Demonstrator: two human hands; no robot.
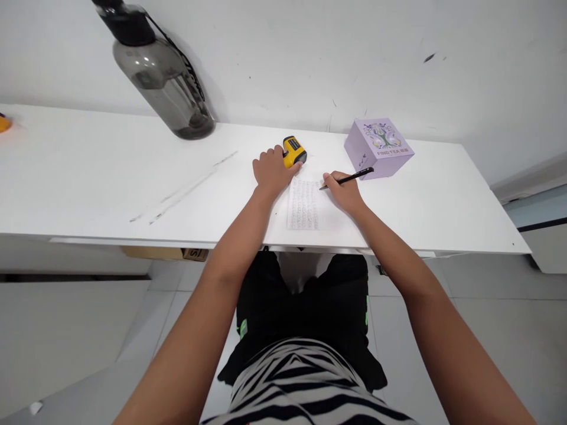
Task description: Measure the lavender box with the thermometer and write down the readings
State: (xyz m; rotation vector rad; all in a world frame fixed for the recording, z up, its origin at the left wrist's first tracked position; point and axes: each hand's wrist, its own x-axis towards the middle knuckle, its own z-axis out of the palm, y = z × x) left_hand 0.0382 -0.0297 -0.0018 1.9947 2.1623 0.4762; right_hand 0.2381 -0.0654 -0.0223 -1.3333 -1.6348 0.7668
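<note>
My right hand [344, 192] pinches a black pen [354, 176], its tip down at the top right edge of a small sheet of paper [303, 203]. Rows of handwriting cover the sheet, which lies flat on the white table. Just left of the paper's top edge, my left hand [273, 171] rests with its fingers curled. Between its thumb and index finger sits a yellow and black handheld device [293, 152]; part of it is hidden by the hand, and its exact kind is unclear.
A lilac tea box [380, 147] stands at the back right. To the left, a large grey water bottle [166, 82] with a black lid stands near the wall. An orange object [4, 123] shows at the far left edge. The white table [110, 177] has dark scuffs.
</note>
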